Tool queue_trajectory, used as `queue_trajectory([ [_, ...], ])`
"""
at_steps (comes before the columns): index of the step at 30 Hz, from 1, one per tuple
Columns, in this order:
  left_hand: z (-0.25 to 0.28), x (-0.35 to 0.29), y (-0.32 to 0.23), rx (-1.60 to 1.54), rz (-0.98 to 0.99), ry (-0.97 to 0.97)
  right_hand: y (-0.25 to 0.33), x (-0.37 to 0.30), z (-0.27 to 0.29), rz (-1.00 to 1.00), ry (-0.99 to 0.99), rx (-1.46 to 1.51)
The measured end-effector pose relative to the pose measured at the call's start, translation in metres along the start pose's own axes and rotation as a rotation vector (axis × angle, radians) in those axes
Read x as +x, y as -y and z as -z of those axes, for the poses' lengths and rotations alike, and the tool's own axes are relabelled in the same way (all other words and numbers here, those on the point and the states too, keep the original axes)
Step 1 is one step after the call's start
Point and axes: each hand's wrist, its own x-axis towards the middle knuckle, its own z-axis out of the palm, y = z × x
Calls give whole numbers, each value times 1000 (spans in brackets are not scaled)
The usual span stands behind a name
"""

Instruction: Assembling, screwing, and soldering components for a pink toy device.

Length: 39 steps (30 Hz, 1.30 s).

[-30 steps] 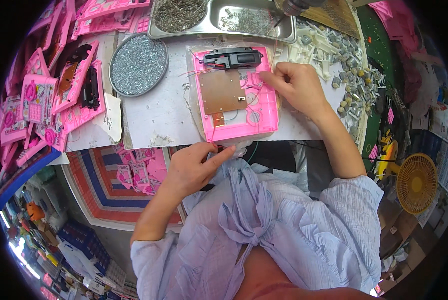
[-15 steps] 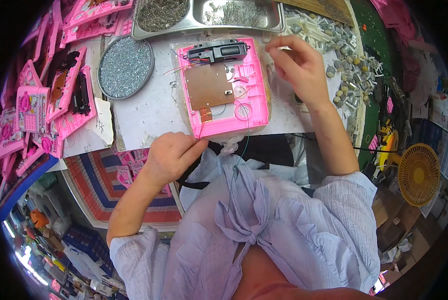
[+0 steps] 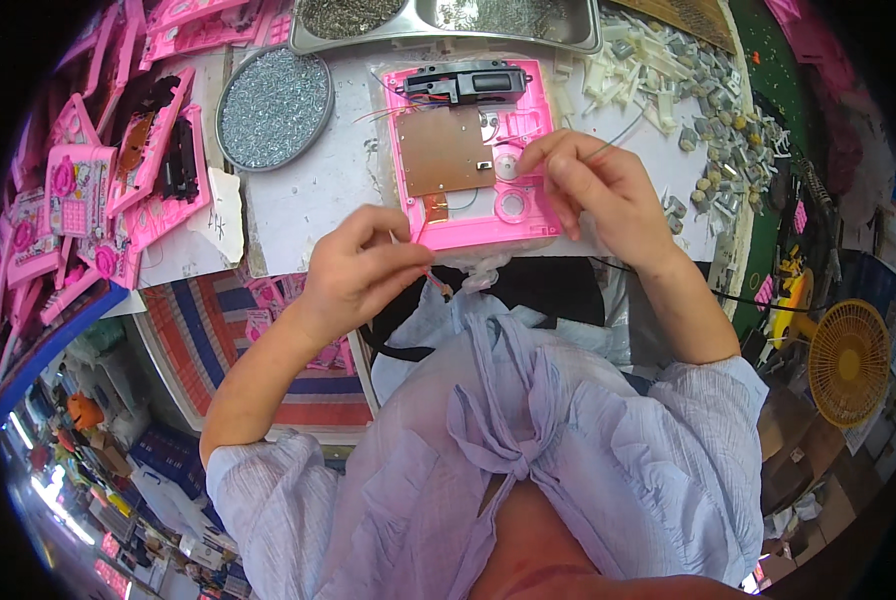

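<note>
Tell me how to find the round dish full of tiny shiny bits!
Start at the white table in front of the person. Look beyond the left hand, left of the open pink toy case. The round dish lies there, flat and heaped with silvery screws, the only round container among rectangular metal trays and pink parts.

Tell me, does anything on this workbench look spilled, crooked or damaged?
Small grey and white parts lie scattered loose at the table's right edge, not in a tray. The pink panel under the right hand sits slightly askew, with thin wires hanging loose. Nothing looks broken.
</note>
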Motion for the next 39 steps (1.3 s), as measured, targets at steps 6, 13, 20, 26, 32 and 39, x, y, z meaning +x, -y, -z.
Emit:
queue_trajectory([
  [6, -7, 38, -25, 7, 31, -84, 14, -7, -11, 114, 122, -239],
  [13, -28, 65, -29, 162, -57, -60, 8, -18, -9, 381, 110, -590],
  [20, -39, 61, -24, 226, -157, 8, 2, -18, 6, 516, 107, -811],
  [26, -44, 51, -17, 276, -191, 33, 12, -18, 0, 604, 256, -1019],
  [32, -44, 46, -9, 268, -220, 20, -5, -15, 1, 648, 322, -1065],
  [39, -45, 44, -8, 281, -225, 10, -35, -33, 23, 757, 150, -1120],
])
